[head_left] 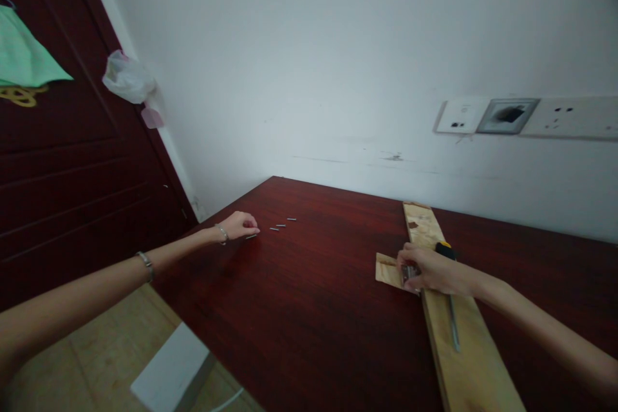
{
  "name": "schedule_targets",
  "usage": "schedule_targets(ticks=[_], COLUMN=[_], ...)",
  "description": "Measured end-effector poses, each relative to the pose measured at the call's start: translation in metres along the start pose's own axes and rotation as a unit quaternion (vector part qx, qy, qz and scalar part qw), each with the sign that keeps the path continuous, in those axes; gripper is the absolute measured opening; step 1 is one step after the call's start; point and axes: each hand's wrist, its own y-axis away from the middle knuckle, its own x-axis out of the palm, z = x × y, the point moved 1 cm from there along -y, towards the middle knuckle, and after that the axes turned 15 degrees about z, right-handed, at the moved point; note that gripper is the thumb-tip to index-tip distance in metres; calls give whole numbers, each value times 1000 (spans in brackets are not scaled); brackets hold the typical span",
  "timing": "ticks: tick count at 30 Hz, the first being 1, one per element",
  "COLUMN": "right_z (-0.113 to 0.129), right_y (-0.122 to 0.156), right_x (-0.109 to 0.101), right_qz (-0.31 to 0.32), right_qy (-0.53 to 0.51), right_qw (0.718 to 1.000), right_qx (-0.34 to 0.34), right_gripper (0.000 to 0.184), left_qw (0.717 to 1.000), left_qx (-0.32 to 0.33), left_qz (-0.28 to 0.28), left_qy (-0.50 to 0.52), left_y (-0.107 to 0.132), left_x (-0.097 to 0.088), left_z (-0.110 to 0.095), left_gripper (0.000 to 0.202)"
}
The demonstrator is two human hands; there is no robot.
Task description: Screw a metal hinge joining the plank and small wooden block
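On the left of the dark red tabletop [309,309], my left hand [240,225] is closed in a pinch, its fingertips at a thin metal screw [251,236]. Several similar screws [280,226] lie just to its right. My right hand [427,268] is closed around a small shiny object [410,272], mostly hidden by the fingers, over a short wood piece [387,269]. That piece sits against the left side of a long wooden plank [463,367]. A screwdriver [454,325] with a black and yellow handle lies on the plank, partly behind my right wrist.
A white wall [309,77] with sockets [458,117] rises behind the table. At the left is a dark red door [62,161] with a plastic bag [128,77] hanging by it. A white box [171,367] stands below the table's left edge.
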Motion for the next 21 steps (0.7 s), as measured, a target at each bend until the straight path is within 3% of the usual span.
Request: schedule_targets(ticks=[2,6,9,13,15,18,21], right_z=[0,13,40,83,98,108,110], right_y=[1,-2,-10,-25,-31,-35,-36], right_x=[-3,-7,-3,4,6,6,7], right_qz=[5,20,-13,-57,-71,-103,-137], right_qy=[-31,-168,-269,-369,-382,-386,-383], right_qw=[999,985,960,920,912,904,896], right_qx=[-15,-36,-83,-119,-135,-156,-175], right_gripper=[13,25,29,32,29,26,24], left_qw=[1000,997,984,912,884,875,884], left_qx=[18,66,91,150,171,189,191], left_qz=[-15,-23,31,161,191,173,147], left_qy=[-7,24,151,347,391,412,401], left_y=[-2,-4,-2,6,10,12,8], left_x=[-5,-4,14,49,62,71,72], left_z=[-11,-46,-85,-144,-168,-189,-195], left_gripper=[26,21,26,39,41,38,36])
